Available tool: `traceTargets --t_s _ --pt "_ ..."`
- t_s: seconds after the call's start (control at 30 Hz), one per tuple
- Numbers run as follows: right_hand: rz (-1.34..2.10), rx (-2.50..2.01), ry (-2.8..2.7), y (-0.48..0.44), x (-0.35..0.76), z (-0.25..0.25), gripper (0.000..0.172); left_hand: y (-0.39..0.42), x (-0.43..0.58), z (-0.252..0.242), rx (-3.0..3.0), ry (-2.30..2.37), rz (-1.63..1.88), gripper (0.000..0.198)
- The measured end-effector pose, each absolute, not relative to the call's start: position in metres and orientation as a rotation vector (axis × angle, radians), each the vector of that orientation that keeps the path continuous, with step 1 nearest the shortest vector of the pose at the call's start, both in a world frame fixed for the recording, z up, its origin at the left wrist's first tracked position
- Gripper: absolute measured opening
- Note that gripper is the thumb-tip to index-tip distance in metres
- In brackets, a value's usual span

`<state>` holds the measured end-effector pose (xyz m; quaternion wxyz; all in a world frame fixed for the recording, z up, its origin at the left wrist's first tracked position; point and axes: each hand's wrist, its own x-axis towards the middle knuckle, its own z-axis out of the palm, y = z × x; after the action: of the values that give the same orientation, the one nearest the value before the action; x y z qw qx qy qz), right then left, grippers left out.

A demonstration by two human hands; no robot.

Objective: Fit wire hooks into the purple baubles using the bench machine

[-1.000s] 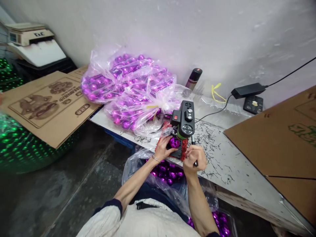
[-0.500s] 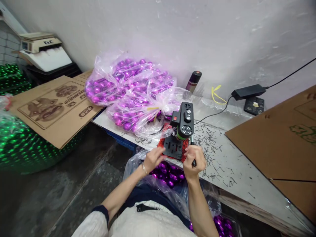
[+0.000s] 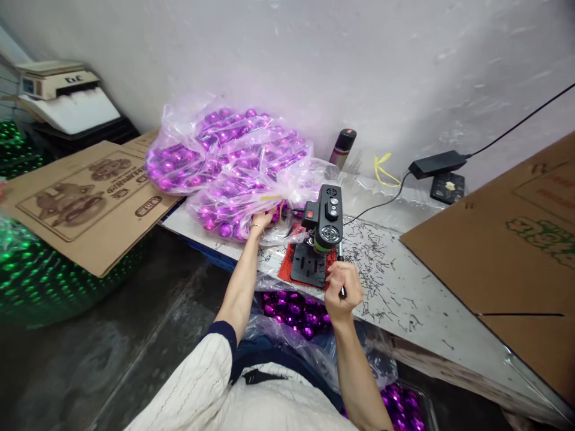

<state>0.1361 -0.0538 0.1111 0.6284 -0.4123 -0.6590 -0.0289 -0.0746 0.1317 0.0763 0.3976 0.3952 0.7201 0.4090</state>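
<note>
My right hand is wrapped around the black-gripped lever of a small black press machine with a slotted base plate. My left hand reaches to the mouth of a clear plastic bag full of shiny purple balls. Its fingers are partly hidden among the balls and plastic, so their grip does not show. Under the machine lies a red mat. Faceted purple balls fill an open plastic-lined container in front of my body.
Thin black scraps litter the white table. A cardboard box stands right; flat cardboard lies left above green balls. A spray can, power adapter and yellow tie are by the wall.
My left hand has moved away from the machine's base plate, forward and left to the bag of purple balls. My right hand stays on the lever. The view has shifted slightly.
</note>
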Motion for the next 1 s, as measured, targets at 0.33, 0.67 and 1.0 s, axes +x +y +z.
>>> traceTargets --t_s 0.33,0.67,1.0 --pt "-0.109 -0.956 -1.551 -0.05 0.14 0.129 0.028 0.044 -0.074 0.075 0.588 0.949 1.289 0.046" --pt "-0.092 -0.995 -1.554 -0.045 0.143 0.146 0.028 -0.016 -0.004 0.026 1.034 1.132 1.255 0.055" --pt "-0.132 -0.996 -1.595 -0.049 0.144 0.138 0.026 -0.013 0.015 0.012 1.631 1.41 1.246 0.059"
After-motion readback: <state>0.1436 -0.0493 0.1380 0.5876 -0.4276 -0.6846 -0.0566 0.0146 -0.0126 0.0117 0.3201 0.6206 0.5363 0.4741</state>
